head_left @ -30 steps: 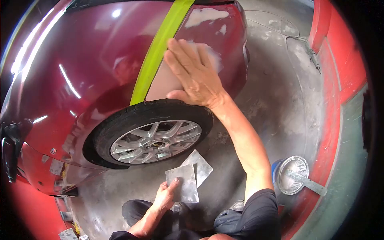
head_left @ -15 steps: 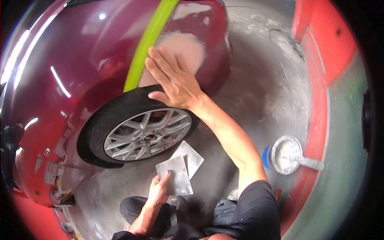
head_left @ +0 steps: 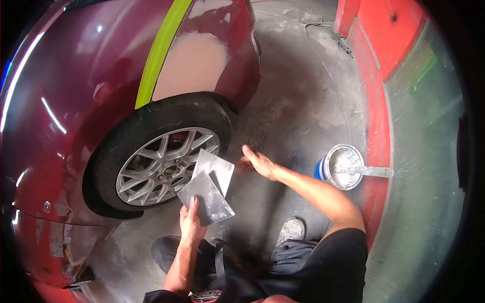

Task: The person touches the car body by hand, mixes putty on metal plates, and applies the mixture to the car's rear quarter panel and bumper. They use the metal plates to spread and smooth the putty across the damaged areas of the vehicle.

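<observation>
metal spreaders (head_left: 209, 189) in left hand (head_left: 191, 224), wheel (head_left: 161, 161) just behind.

Bright streaks are being thrown across the glossy car panel (head_left: 60, 116) by overhead light. Edges are being bent and blackened by fisheye distortion. The right hand (head_left: 258, 162) is being smeared slightly by motion blur.

The wheel (head_left: 161, 161) sat at the left under the fender (head_left: 91, 101), with the filler patch (head_left: 194, 63) above it and the tape strip (head_left: 159, 50) along the patch's left edge. The left hand (head_left: 191, 222) held two overlapping metal plates (head_left: 207, 189) just before the wheel. The right hand (head_left: 257, 161) hung just right of them, fingers spread. The putty can (head_left: 339, 166) stood on the floor (head_left: 293, 111) well to the right, with a blade (head_left: 374, 171) lying across its rim.
</observation>
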{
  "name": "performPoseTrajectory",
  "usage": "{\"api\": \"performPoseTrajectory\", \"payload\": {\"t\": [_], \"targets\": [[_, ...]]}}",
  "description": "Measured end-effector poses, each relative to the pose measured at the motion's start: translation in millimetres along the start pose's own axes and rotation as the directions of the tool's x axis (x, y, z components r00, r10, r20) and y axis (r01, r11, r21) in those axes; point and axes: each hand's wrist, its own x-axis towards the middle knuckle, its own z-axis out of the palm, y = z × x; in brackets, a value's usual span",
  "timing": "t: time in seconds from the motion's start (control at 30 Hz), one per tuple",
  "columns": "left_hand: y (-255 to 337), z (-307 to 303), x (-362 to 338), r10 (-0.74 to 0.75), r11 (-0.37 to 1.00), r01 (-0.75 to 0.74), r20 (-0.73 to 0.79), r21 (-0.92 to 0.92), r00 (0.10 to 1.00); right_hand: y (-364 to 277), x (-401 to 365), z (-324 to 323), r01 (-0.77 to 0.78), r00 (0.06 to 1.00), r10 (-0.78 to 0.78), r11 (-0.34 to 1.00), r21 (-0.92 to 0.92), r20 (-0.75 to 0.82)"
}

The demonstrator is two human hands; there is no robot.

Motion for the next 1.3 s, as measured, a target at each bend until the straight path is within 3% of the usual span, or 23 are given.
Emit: {"api": "performPoseTrajectory", "payload": {"t": [0.07, 0.1, 0.17, 0.27, 0.3, 0.4, 0.43, 0.5, 0.57, 0.6, 0.67, 0.73, 0.77, 0.83, 0.87, 0.97, 1.07, 1.1, 1.17, 1.2, 1.23, 1.27, 1.3], "targets": [[-3.8, 9.6, 6.2, 0.001, 0.999, 0.001, 0.034, -0.053, 0.999, -8.7, -29.8, 13.0, -0.056, 0.989, 0.033, 0.985, 0.164, 0.142], [-5.0, 12.0, 8.7, -0.023, 0.998, 0.028, 0.097, -0.050, 0.995, -20.9, -45.2, 25.5, 0.057, 0.991, -0.080, 0.979, 0.195, 0.111], [-10.4, 19.7, 11.9, -0.069, 0.998, 0.067, 0.129, 0.019, 0.989, -20.2, -53.6, 33.4, 0.114, 0.988, -0.136, 0.963, 0.243, 0.072], [-15.9, 21.6, 14.3, -0.125, 0.990, 0.114, 0.155, 0.078, 0.980, -17.1, -53.2, 35.9, 0.126, 0.991, -0.103, 0.935, 0.332, -0.085], [-17.5, 20.2, 14.7, -0.144, 0.987, 0.130, 0.160, 0.094, 0.977, -19.9, -56.3, 36.7, 0.170, 0.978, -0.125, 0.941, 0.291, -0.167], [-18.6, 11.6, 21.1, -0.194, 0.973, 0.175, 0.120, 0.151, 0.974, -4.0, -44.0, 12.3, 0.020, 0.920, 0.031, 0.992, 0.126, -0.391], [-16.8, 10.1, 23.4, -0.212, 0.968, 0.195, 0.095, 0.160, 0.973, -4.7, -42.6, 10.5, 0.132, 0.922, -0.041, 0.968, 0.213, -0.386], [-15.8, 11.1, 26.6, -0.216, 0.967, 0.209, 0.035, 0.146, 0.976, -8.4, -33.1, 13.5, 0.199, 0.890, -0.117, 0.969, 0.145, -0.440], [-24.1, 4.2, 30.8, -0.125, 0.979, 0.125, -0.012, 0.158, 0.992, -16.5, -27.9, 23.1, 0.175, 0.901, -0.098, 0.973, 0.149, -0.422], [-27.7, -1.9, 35.2, -0.075, 0.982, 0.079, -0.030, 0.171, 0.997, -20.0, -25.6, 34.3, 0.254, 0.882, -0.174, 0.958, 0.131, -0.439], [-29.2, -18.9, 44.4, 0.147, 0.930, -0.121, -0.047, 0.348, 0.988, -33.4, -34.3, 28.0, 0.162, 0.931, -0.206, 0.973, -0.167, -0.300], [-15.3, -6.4, 48.1, 0.318, 0.875, -0.261, -0.077, 0.408, 0.945, -27.7, -40.2, 17.0, 0.263, 0.910, -0.308, 0.946, -0.188, -0.279], [-9.7, -3.1, 48.0, 0.320, 0.885, -0.247, -0.130, 0.394, 0.939, -24.2, -44.7, 3.8, 0.183, 0.936, -0.243, 0.954, -0.236, -0.256], [-2.5, 3.6, 48.3, 0.326, 0.909, -0.233, -0.240, 0.347, 0.914, -13.8, -60.4, -18.5, 0.159, 0.982, -0.166, 0.984, -0.079, -0.095], [-1.9, 4.2, 48.5, 0.271, 0.886, -0.182, -0.158, 0.426, 0.950, -1.6, -63.8, -23.0, 0.097, 0.995, -0.098, 0.994, -0.049, -0.032], [-11.2, 3.5, 51.3, -0.005, 0.775, -0.047, 0.081, 0.630, 0.997, 18.1, -93.6, -11.4, 0.288, 0.954, -0.293, 0.955, 0.065, 0.066], [-13.7, 53.0, 48.6, -0.330, 0.680, 0.120, 0.156, 0.723, 0.931, 42.3, -110.0, 4.1, 0.282, 0.953, -0.298, 0.941, 0.185, 0.061], [-2.2, 42.0, 60.6, -0.547, 0.570, 0.257, 0.126, 0.781, 0.828, 45.2, -114.7, 5.6, 0.267, 0.960, -0.280, 0.937, 0.227, 0.027], [0.4, 85.3, 69.1, -0.291, 0.365, -0.304, 0.418, 0.880, 0.860, 46.6, -124.4, 3.9, 0.235, 0.972, -0.232, 0.922, 0.308, -0.044], [18.6, 97.5, 83.0, -0.302, 0.039, -0.568, 0.551, 0.822, 0.778, 50.5, -124.1, 1.8, 0.240, 0.971, -0.230, 0.913, 0.330, -0.071], [30.6, 116.5, 91.9, -0.318, -0.318, -0.652, 0.571, 0.688, 0.757, 55.4, -123.5, 0.7, 0.241, 0.970, -0.223, 0.904, 0.354, -0.093], [42.9, 132.0, 107.9, -0.305, -0.535, -0.728, 0.706, 0.428, 0.639, 58.5, -121.2, -0.9, 0.245, 0.969, -0.216, 0.895, 0.374, -0.118], [57.0, 164.8, 116.5, -0.341, -0.724, -0.647, 0.691, 0.240, 0.638, 51.6, -123.8, -7.5, 0.254, 0.966, -0.221, 0.906, 0.340, -0.131]]}}
